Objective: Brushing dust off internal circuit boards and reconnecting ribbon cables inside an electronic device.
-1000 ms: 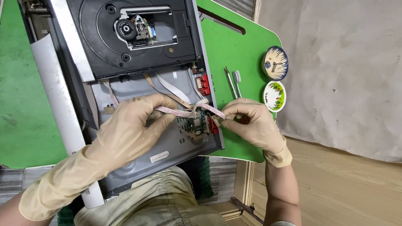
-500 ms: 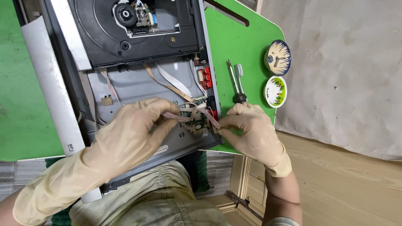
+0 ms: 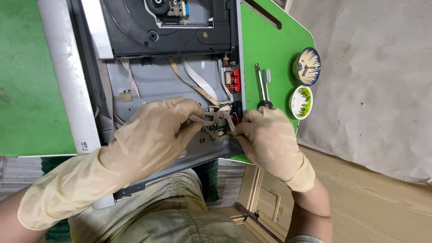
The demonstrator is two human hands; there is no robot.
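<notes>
An opened disc player (image 3: 162, 85) lies on a green table (image 3: 31, 90), with its black disc tray at the top and a grey metal chassis below. My left hand (image 3: 153, 135), in a beige rubber glove, pinches a flat pinkish ribbon cable (image 3: 216, 117) over a small green circuit board (image 3: 218, 128) near the chassis's right edge. My gloved right hand (image 3: 267, 139) grips the other end of the same cable beside the board. Other ribbon cables run from the tray down toward the board.
A screwdriver and a second slim tool (image 3: 263, 85) lie on the green table right of the player. Two small bowls (image 3: 301, 101) sit by the table's right edge, one blue-patterned, one green-patterned. A grey cover panel (image 3: 67, 76) lies at left. Brown paper covers the floor at right.
The view has shifted so the player sits higher in frame. Both hands stay at the circuit board; the ribbon cable between them now loops more tightly over the board.
</notes>
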